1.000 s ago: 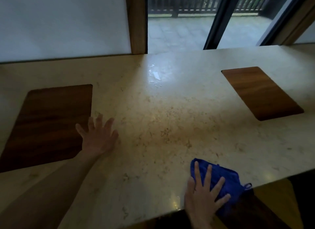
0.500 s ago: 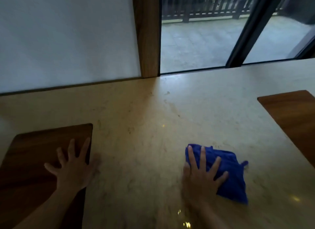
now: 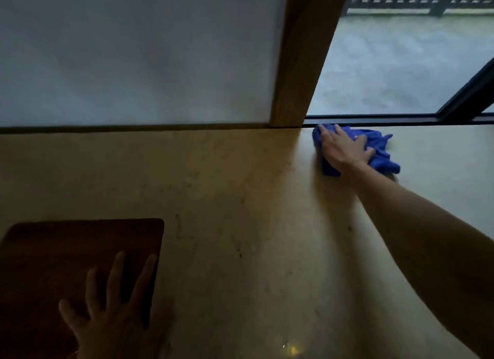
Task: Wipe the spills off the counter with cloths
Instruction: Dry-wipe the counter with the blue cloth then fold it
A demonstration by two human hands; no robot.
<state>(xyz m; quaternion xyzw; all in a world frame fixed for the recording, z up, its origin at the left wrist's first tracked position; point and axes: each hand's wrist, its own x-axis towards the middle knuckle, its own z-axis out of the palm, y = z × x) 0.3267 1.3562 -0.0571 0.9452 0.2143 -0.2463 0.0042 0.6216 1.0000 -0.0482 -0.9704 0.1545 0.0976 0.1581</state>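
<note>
1. Crumpled blue microfibre cloth [image 3: 385, 155] lies flat on the pale beige stone counter [image 3: 240, 187], at the far edge, right of centre. Its far-left corner touches the dark window sill track [image 3: 374, 120] that runs along the back of the counter.
2. Right hand [image 3: 340, 148] lies palm-down on top of the cloth, fingers straight and slightly spread, pressing it to the stone — no curl round the fabric, no pinch. Fingertips point far-left, toward the foot of the upright wooden window post [image 3: 304, 53]. Cloth shows on the right of the hand and a little below the wrist.
3. Right forearm stretches from the near-right corner of view diagonally out to the cloth, bare, casting a soft shadow on the counter to its left.
4. Left hand [image 3: 112, 313] rests flat at near left, fingers straight and fanned wide, holding nothing. Fingers lie on the dark brown rectangular wooden inlay panel [image 3: 53, 257]; the thumb side hangs over the panel's right edge onto the stone.
5. The two hands are well apart — one near left, one far right.
6. Counter surface is mottled with faint dark veining; a small bright glint [image 3: 290, 349] sits at the near edge, centre. Whether any wet patch remains near the cloth I cannot tell; the light is dim.
7. Behind the counter: white frosted panel [image 3: 133, 53] at far left, the wooden post, then clear glass showing a grey paved terrace [image 3: 401, 64] and a dark railing [image 3: 427, 0].
</note>
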